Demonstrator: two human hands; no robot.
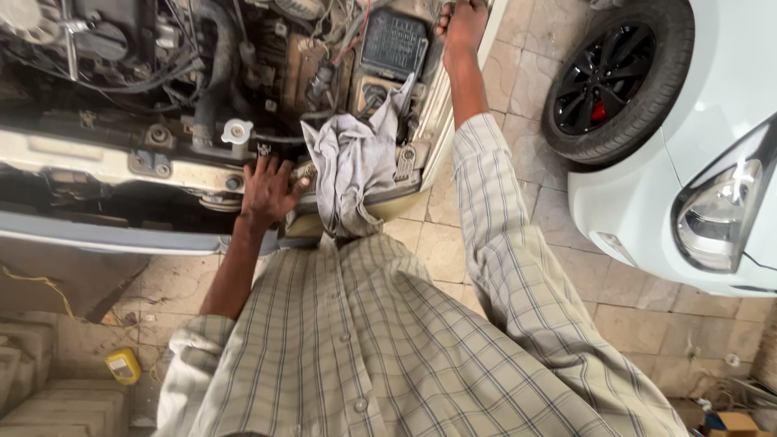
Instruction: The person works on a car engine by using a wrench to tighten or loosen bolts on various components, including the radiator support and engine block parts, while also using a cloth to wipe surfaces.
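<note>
Rag (350,166) sits draped over the front edge of the open engine bay, grey and crumpled, long axis running top to bottom — upper end tucked up near the black fuse box (394,42), lower end hanging over the panel lip toward the person's shirt.

Left hand (269,190) is the nearer one: just beside the rag's left edge, thumb side toward the cloth, close enough that I can't tell if it touches. Fingers splayed flat, palm down on the front panel (105,158) — an open, pressing grip, holding nothing. Forearm bare, sleeve rolled, arm coming up from lower left.

Right hand (463,20) is well apart from the rag, up and to the right, at the far corner of the bay beside the fuse box. Arm fully stretched, sleeve down to mid forearm. Hand is partly cut by the frame edge — fingers look curled over the bay's rim, but whether they clamp it I can't tell.

Outward: white radiator cap (237,130) left of the left hand, hoses and wiring behind. White car (712,97) with a black wheel (617,77) on the right, tiled floor (453,251) below, yellow container (123,366) at lower left.
</note>
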